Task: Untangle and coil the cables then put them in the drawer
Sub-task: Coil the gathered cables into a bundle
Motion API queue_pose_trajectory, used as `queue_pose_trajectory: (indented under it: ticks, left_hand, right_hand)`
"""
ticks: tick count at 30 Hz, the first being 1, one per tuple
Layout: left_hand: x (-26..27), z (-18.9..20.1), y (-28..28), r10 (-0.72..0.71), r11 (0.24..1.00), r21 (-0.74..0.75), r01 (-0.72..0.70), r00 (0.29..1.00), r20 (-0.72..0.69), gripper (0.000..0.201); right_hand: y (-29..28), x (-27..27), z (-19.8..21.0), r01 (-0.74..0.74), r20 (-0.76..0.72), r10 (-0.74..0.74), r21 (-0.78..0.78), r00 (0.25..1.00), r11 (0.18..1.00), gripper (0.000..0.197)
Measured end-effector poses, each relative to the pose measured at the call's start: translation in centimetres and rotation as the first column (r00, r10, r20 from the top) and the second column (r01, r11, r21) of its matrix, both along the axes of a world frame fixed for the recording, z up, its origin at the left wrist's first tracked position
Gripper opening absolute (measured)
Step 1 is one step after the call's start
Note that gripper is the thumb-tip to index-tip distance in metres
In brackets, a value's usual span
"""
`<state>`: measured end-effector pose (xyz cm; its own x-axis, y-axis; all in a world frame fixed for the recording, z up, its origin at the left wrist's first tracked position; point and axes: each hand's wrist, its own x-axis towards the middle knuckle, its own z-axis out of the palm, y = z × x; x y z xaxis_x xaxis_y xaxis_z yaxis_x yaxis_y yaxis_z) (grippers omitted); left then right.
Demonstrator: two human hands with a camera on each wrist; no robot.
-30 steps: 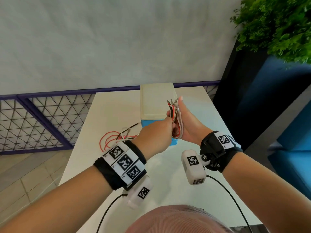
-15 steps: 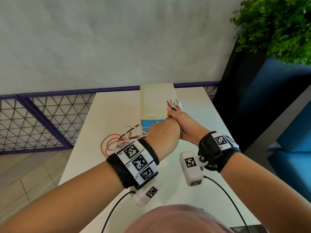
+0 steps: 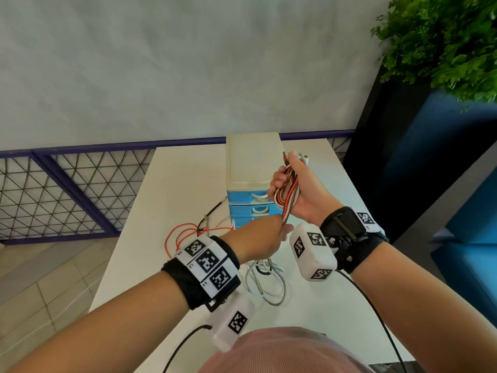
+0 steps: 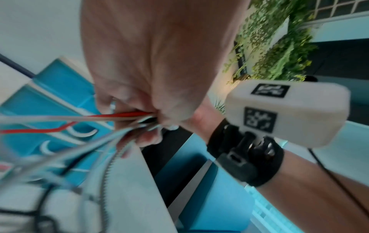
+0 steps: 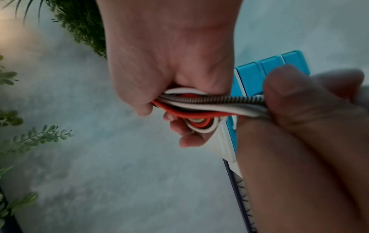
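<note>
Cables, a mixed bundle of red, white and metal-braided leads [image 3: 288, 190], sit folded into loops in your right hand [image 3: 301, 192], raised in front of the small blue-and-cream plastic drawer unit [image 3: 250, 168]. Your right fingers [image 5: 185, 137] are curled round the loops, thumb over the top, with the plug ends standing above the fist. Your left hand [image 3: 262, 239] is closed below it, pinching the strands where they leave the bundle; the left wrist view confirms several strands gripped together at the fingertips.

Slack runs down from the left hand to the white counter [image 3: 183, 189]: a pool of white and braided cable [image 3: 265, 281] lies just below your wrists, and thin red wire [image 3: 185, 232] lies looped left of the drawer unit. All visible drawers appear closed.

Assessment: coiling is in progress and well short of complete, and nothing is stowed.

Handling: the leads should be light and limp, but unequal. The braided one will likely be springy and resist tight bends, while the smooth red and white jackets may slip past each other. Hold the loops at mid-coil, not by the plugs. Feed slack through the left fingers with light tension, watching for snags in the pooled cable.
</note>
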<state>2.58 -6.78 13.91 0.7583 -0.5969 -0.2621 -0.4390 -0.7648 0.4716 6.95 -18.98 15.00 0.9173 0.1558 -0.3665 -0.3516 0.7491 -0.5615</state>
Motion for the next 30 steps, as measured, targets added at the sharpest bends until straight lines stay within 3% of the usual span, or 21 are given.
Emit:
queue_pose_trajectory:
  ticks: [2, 5, 10, 13, 16, 24, 28, 30]
  left_hand:
    - [-0.2, -0.8, 0.1, 0.006, 0.997, -0.079, -0.010, 0.999, -0.044, 0.025]
    - [-0.7, -1.6, 0.2, 0.021, 0.992, -0.121, -0.019, 1.000, 0.010, 0.035]
    - [-1.3, -2.0, 1.1, 0.030, 0.926, -0.375, -0.040, 0.999, -0.032, 0.021]
    - [-1.3, -2.8, 1.7, 0.005, 0.875, -0.478, -0.076, 0.989, -0.148, 0.021]
    - [-0.7, -3.0, 2.6, -0.043, 0.812, -0.558, -0.173, 0.935, -0.352, 0.031]
    - [1.0, -3.2, 5.1, -0.179, 0.776, -0.561, -0.288, 0.752, -0.635, 0.039]
    - [1.2, -3.3, 5.7, -0.153, 0.849, -0.501, -0.167, 0.831, -0.535, 0.036]
    - [1.4, -3.4, 5.8, -0.118, 0.847, -0.499, -0.186, 0.848, -0.517, 0.033]
  right_hand:
    - [0.4, -0.1, -0.2, 0.020, 0.011, -0.020, 0.000, 1.000, 1.000, 0.043]
    - [0.8, -0.1, -0.6, 0.055, 0.031, -0.055, -0.017, 0.998, 0.998, 0.044]
    - [0.9, -0.3, 0.0, 0.028, 0.051, -0.029, 0.015, 0.998, 0.999, 0.041]
    - [0.6, -0.3, 0.5, -0.005, 0.090, 0.008, -0.043, 0.996, 0.999, 0.042]
    - [0.0, -0.2, 1.0, 0.009, 0.097, -0.001, -0.075, 0.995, 0.997, 0.042]
    - [-1.3, 0.7, 0.9, 0.087, 0.083, -0.083, -0.048, 0.993, 0.995, 0.043]
    - [-2.2, 0.9, 0.5, 0.168, 0.036, -0.166, -0.045, 0.985, 0.985, 0.043]
    - [-2.4, 0.8, 0.5, 0.190, 0.033, -0.188, -0.090, 0.982, 0.978, 0.042]
